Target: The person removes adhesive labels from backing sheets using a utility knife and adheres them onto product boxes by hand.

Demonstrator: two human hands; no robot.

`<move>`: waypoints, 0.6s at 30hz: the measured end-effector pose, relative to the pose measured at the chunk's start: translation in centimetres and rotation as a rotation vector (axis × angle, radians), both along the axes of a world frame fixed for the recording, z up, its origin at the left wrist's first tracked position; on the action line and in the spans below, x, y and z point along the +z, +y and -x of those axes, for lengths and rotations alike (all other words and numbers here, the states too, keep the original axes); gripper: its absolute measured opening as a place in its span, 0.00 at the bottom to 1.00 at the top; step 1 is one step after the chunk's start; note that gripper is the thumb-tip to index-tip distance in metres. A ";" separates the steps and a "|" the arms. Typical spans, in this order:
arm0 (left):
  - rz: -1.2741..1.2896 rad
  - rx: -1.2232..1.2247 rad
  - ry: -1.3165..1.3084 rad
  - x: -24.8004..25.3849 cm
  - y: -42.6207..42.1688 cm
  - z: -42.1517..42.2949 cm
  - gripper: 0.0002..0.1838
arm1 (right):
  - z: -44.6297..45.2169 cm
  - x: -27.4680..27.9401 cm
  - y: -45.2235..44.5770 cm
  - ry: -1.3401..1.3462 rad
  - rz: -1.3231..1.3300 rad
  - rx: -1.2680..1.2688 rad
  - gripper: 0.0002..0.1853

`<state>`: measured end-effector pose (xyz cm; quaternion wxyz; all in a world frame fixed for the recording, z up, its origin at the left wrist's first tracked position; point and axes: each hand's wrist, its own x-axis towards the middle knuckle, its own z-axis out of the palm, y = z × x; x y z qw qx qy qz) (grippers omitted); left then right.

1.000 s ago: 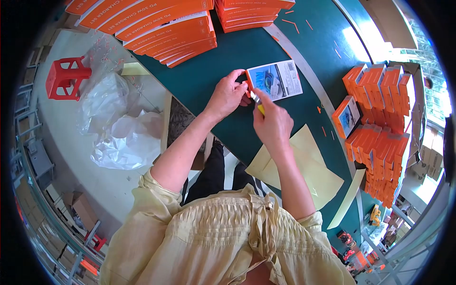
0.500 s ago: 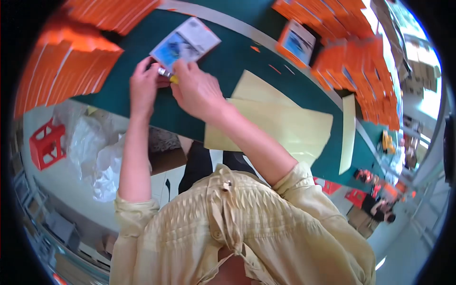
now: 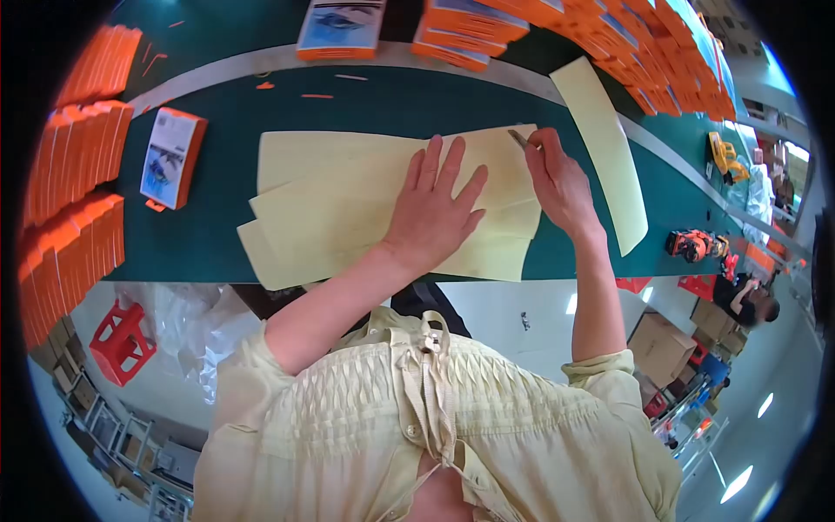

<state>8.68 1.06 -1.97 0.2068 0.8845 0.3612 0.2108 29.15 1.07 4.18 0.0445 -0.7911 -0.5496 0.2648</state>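
Observation:
My left hand [image 3: 435, 209] lies flat with its fingers spread on overlapping pale yellow paper sheets [image 3: 335, 187]. Closed around a small utility knife [image 3: 519, 139], my right hand [image 3: 561, 187] rests by the sheets' upper right corner. The knife's blade end points up and left over the top sheet, while its handle is mostly hidden in the fingers. To the right of that hand is a long narrow yellow strip [image 3: 604, 157].
An orange-and-white box [image 3: 170, 161] lies on the green table [image 3: 226, 104] at the left. Stacks of orange boxes [image 3: 74, 235] line the left edge, with more boxes [image 3: 609, 43] at the back right. A red stool [image 3: 122, 341] and plastic bags [image 3: 204, 326] are on the floor.
The view has turned rightward. Both hands have left the box at the left, where they were together at the knife. Now the left presses the sheets, and the right holds the knife at their corner.

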 end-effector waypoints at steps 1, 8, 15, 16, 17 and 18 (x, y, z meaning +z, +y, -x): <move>0.015 0.000 0.037 -0.7 -0.4 -1.6 0.30 | -1.2 -0.7 -0.1 -0.012 -0.010 0.033 0.11; 0.023 0.002 0.203 -2.8 -1.6 -4.5 0.35 | -5.0 -4.5 0.0 0.006 -0.152 0.140 0.08; 0.059 -0.010 0.262 -2.8 -1.7 -4.6 0.35 | -5.2 -4.8 1.0 -0.006 -0.135 0.206 0.07; 0.062 -0.010 0.268 -2.8 -1.7 -4.6 0.35 | -5.2 -4.7 1.2 -0.027 -0.125 0.225 0.07; 0.066 -0.010 0.274 -2.7 -1.7 -4.6 0.35 | -5.1 -4.6 1.3 -0.049 -0.114 0.243 0.07; 0.072 -0.010 0.273 -2.7 -1.7 -4.6 0.35 | -5.1 -4.5 1.5 -0.072 -0.103 0.261 0.07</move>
